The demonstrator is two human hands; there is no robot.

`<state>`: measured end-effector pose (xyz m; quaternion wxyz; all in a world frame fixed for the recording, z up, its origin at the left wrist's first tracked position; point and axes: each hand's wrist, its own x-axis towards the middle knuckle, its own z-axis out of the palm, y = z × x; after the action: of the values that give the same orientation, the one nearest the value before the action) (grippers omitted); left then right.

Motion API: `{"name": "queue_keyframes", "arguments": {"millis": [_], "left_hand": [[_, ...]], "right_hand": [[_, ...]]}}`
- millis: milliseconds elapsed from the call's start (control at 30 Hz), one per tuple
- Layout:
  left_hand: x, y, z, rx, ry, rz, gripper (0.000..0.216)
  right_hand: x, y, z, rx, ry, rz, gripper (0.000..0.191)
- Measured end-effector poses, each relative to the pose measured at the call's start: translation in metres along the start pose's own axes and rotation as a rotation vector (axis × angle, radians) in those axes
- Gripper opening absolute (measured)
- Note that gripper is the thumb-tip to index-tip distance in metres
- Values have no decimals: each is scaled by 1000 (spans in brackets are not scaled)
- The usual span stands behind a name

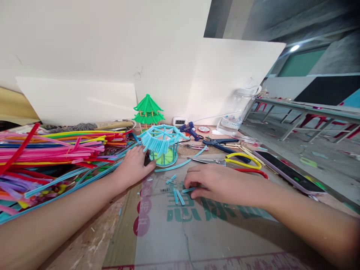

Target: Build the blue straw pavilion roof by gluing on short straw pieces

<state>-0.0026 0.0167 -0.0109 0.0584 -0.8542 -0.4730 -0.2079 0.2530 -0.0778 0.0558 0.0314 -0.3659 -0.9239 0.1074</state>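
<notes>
A small model pavilion (161,140) of light-blue pipe cleaner stands upright on a round green base, its roof fringed at the front left and open spokes showing elsewhere. At its left edge, my left hand (135,165) is curled around the base, thumb in front; some fingertips are hidden. My right hand (206,182) has its thumb and fingers closed at the end of a short blue pipe cleaner piece (188,190), low over the plastic-covered board. Cut blue pieces (179,197) lie just left of those fingers. A longer blue strip (180,165) curves in front of the pavilion.
Bundled coloured pipe cleaners (56,153) fill the left side. Scissors (242,160), pliers (221,142) and a phone (288,170) lie at right. Behind are a green tiered model (148,110), a timer (180,121), a glue gun (191,131) and a clear jug (234,112).
</notes>
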Motion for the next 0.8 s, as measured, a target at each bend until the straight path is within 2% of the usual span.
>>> {"name": "queue_keyframes", "arguments": {"millis": [100, 233, 333, 400, 500, 533, 633, 800], "left_hand": [[0, 0, 0, -4, -6, -4, 28], [-1, 0, 1, -26, 10, 2, 26], [-1, 0, 2, -36, 23, 8, 25], [-1, 0, 2, -38, 29, 4, 25], [-1, 0, 2, -37, 31, -2, 24], [-1, 0, 2, -37, 30, -4, 24], [0, 1, 1, -42, 26, -2, 25], [-1, 1, 1, -53, 24, -5, 30]], "right_hand": [[0, -1, -1, -2, 25, 1, 10], [-15, 9, -30, -83, 24, 93, 21], [-20, 38, -51, -131, 33, 241, 31], [-14, 65, -55, -191, 53, 361, 32], [5, 105, -50, -264, 171, 578, 41], [13, 116, -47, -260, 194, 600, 48], [37, 140, -39, -177, 237, 596, 59], [73, 160, -23, 23, 307, 581, 49]]}}
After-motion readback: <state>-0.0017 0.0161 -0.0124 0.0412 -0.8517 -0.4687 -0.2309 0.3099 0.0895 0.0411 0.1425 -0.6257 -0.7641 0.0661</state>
